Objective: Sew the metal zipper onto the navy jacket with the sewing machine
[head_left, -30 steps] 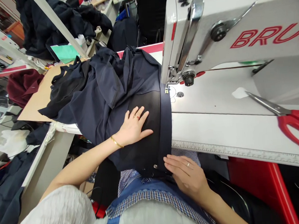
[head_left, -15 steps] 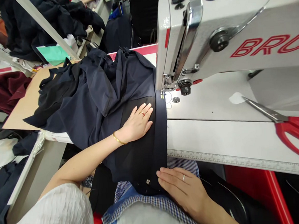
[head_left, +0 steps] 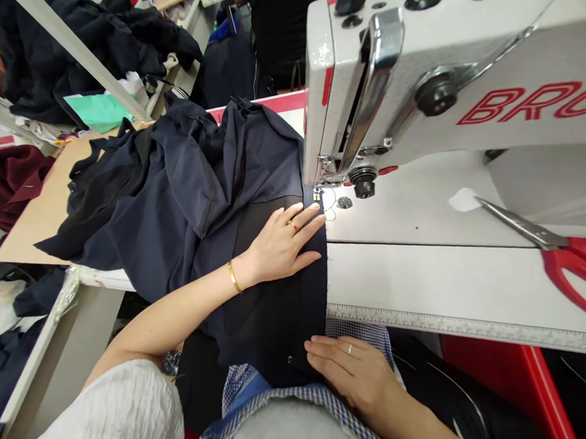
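A dark navy garment point(head_left: 181, 180) with a black panel is spread over the sewing table, its long straight band point(head_left: 315, 284) running under the presser foot point(head_left: 316, 195) of a white sewing machine point(head_left: 390, 101). My left hand point(head_left: 287, 243) lies flat on the band just in front of the foot, fingers stretched and slightly apart. At the table's front edge, my right hand point(head_left: 354, 371) grips the garment's near right edge, its fingers together on top and its thumb hidden. The garment's near end hangs over my lap.
Red-handled scissors point(head_left: 552, 240) lie at right, tips on a small white scrap point(head_left: 464, 200). A measuring tape strip point(head_left: 428, 324) follows the table's front edge. At left are brown board point(head_left: 30, 225) and maroon cloth point(head_left: 10, 180). A person in black point(head_left: 282, 35) sits beyond.
My left hand has slid right across the garment, from the black panel onto the band by the presser foot. My right hand stays at the near edge. The view has shifted slightly.
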The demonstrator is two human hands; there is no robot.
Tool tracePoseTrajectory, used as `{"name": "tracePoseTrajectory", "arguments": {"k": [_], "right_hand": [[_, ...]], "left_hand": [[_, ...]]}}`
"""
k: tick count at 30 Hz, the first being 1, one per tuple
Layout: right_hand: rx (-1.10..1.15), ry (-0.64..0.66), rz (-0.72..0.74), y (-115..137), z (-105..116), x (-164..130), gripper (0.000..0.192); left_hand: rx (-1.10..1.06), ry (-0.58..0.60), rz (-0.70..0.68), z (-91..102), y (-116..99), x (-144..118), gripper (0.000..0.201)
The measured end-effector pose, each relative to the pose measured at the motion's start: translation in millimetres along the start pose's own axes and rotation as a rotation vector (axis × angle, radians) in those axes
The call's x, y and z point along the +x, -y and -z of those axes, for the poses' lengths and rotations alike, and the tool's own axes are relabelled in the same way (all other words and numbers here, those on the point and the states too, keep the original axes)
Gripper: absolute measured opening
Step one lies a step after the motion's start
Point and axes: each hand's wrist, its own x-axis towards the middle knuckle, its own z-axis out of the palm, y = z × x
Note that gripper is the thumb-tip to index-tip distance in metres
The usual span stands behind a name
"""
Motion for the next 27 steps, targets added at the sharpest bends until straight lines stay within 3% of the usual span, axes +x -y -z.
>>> {"name": "tracePoseTrajectory", "arguments": {"k": [4, 10, 17, 20, 24, 27], "right_hand": [[0.037, -0.001, -0.034, -4.0, -1.3, -1.6, 0.024], [0.036, -0.001, -0.040, -12.7, 3.5, 6.2, 0.022], [-0.044, -0.027, -0.012, -30.2, 11.8, 22.1, 0.022], [-0.068, -0.027, -0.004, -32.3, 13.8, 24.9, 0.021], [-0.079, -0.029, 0.012, -30.9, 14.5, 24.3, 0.020], [-0.082, -0.020, 0.015, -30.5, 13.3, 21.8, 0.021]], "left_hand": [[0.006, 0.084, 0.039, -3.7, 3.5, 8.8, 0.055], [0.013, 0.080, 0.032, -6.4, 16.5, 19.6, 0.055], [-0.013, 0.061, -0.008, -10.4, 53.8, 47.9, 0.045], [-0.006, 0.069, -0.056, -2.9, 61.8, 54.5, 0.039], [0.029, 0.071, -0.097, 16.5, 28.4, 39.6, 0.034], [0.036, 0.078, -0.062, 18.2, -7.0, 16.0, 0.050]]}}
